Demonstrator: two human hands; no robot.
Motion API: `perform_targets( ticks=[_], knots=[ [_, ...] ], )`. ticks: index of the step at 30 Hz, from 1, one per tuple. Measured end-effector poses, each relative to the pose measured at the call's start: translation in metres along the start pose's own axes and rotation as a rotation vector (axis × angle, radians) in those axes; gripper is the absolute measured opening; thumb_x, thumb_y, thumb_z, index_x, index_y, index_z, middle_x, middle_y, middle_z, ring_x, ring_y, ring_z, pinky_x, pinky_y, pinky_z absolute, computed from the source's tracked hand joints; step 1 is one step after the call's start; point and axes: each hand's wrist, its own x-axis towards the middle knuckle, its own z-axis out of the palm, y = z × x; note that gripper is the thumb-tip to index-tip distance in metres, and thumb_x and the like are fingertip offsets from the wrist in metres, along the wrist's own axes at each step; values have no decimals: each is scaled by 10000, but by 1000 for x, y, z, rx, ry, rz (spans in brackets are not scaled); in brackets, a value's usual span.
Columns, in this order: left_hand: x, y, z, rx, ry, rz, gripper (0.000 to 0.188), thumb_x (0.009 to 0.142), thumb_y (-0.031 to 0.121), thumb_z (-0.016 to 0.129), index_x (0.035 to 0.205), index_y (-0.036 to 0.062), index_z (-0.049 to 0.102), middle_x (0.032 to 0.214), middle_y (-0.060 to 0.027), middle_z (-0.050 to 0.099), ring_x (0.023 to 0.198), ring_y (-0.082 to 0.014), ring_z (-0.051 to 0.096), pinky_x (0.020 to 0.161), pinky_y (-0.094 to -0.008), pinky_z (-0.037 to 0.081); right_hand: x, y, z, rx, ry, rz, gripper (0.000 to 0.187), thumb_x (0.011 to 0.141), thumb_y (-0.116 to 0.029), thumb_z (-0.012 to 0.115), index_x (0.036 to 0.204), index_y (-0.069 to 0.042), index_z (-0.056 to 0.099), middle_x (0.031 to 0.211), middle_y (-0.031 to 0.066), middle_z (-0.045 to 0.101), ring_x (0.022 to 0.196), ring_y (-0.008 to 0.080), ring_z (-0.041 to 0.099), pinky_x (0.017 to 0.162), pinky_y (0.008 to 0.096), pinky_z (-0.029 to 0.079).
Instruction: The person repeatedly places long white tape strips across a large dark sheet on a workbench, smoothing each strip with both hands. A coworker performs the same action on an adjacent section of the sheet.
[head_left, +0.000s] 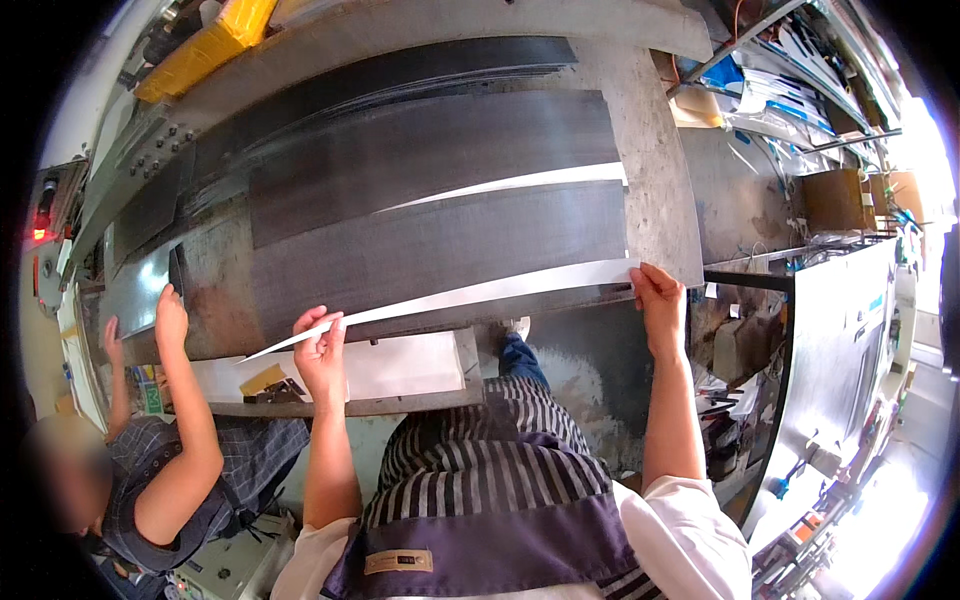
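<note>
A long, narrow white strip (490, 290) is stretched along the near edge of a dark grey flat sheet (450, 245); its material I cannot tell. My left hand (320, 352) pinches the strip partway along, and its pointed left end sticks out past the fingers. Between the thumb and fingers of my right hand (658, 300) is the strip's right end, by the sheet's right corner. Behind lies a second dark sheet (430, 150), with another white strip (530, 182) showing between the two sheets.
More dark sheets (400, 72) lie at the back of the worktable (665, 190). On the left, a co-worker's hands (172, 318) hold a shiny plate (140, 290). An open drawer (420, 365) is below the table edge. A cluttered shelf (790, 90) stands at the right.
</note>
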Motion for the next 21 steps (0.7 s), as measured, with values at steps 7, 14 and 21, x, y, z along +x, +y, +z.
perform_targets(
  ticks=[7, 14, 21],
  knots=[
    [-1, -20, 0, 266, 88, 77, 133, 774, 119, 764, 850, 32, 698, 1093, -42, 588, 970, -188, 551, 879, -339, 433, 3, 9, 18, -284, 226, -215, 199, 741, -122, 767, 862, 8, 678, 695, 89, 662, 630, 123, 604, 632, 267, 492],
    [-1, -20, 1, 185, 97, 22, 151, 775, 117, 768, 844, 6, 692, 1137, -21, 579, 977, -164, 531, 881, -310, 439, 6, 10, 19, -305, 259, -143, 197, 711, -117, 787, 823, -3, 671, 676, 60, 660, 597, 118, 592, 603, 267, 491],
    [-2, -14, 1, 201, 74, 34, 156, 770, 119, 776, 838, 6, 693, 1159, -22, 575, 993, -163, 527, 885, -308, 445, 14, 25, 14, -232, 240, -134, 183, 717, -96, 775, 835, 3, 676, 668, 38, 653, 596, 95, 582, 591, 255, 489]
  ],
)
